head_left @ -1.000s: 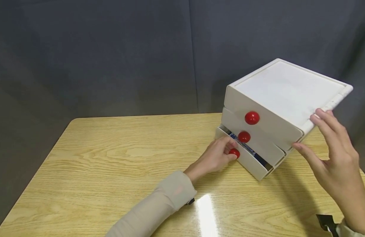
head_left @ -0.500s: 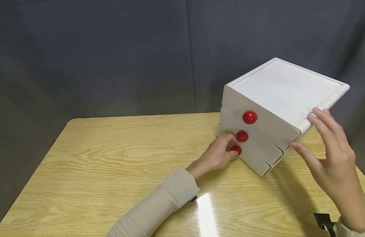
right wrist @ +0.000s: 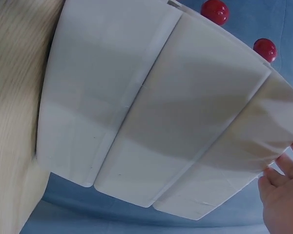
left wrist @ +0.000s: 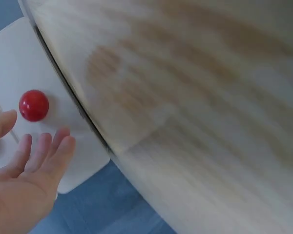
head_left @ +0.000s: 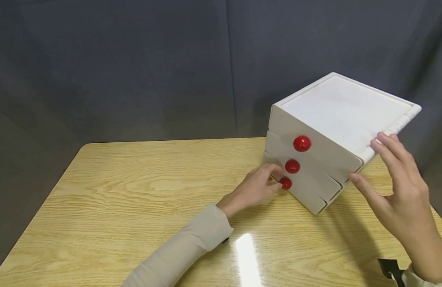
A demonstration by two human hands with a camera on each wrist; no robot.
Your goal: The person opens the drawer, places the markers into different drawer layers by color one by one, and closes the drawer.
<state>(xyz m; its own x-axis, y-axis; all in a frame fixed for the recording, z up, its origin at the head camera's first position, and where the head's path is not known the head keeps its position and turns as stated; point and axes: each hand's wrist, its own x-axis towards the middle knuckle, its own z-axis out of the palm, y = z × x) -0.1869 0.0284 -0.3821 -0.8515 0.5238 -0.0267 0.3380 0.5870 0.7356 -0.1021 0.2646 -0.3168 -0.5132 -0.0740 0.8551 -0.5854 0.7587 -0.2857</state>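
A white cabinet (head_left: 346, 107) with three stacked drawers stands at the table's right, turned at an angle. Each drawer front bears a round red knob; all three drawers are pushed in. My left hand (head_left: 255, 187) is at the bottom drawer's knob (head_left: 285, 183), fingers spread. In the left wrist view the fingers of the left hand (left wrist: 29, 185) stand apart from that red knob (left wrist: 34, 105). My right hand (head_left: 407, 191) rests extended fingertips on the cabinet's top right edge, thumb at its front corner. The right wrist view shows the right hand (right wrist: 285, 190) against the cabinet's side (right wrist: 151, 107).
The wooden table (head_left: 142, 191) spreads to the left of the cabinet. A dark grey curtain (head_left: 135, 71) hangs behind it. Light glares off the table (head_left: 247, 255) near the front.
The bottom drawer, which stood partly out with dark blue contents showing, has been pushed in. My left hand has let go of its knob and drawn slightly left. The right hand stays on the cabinet.
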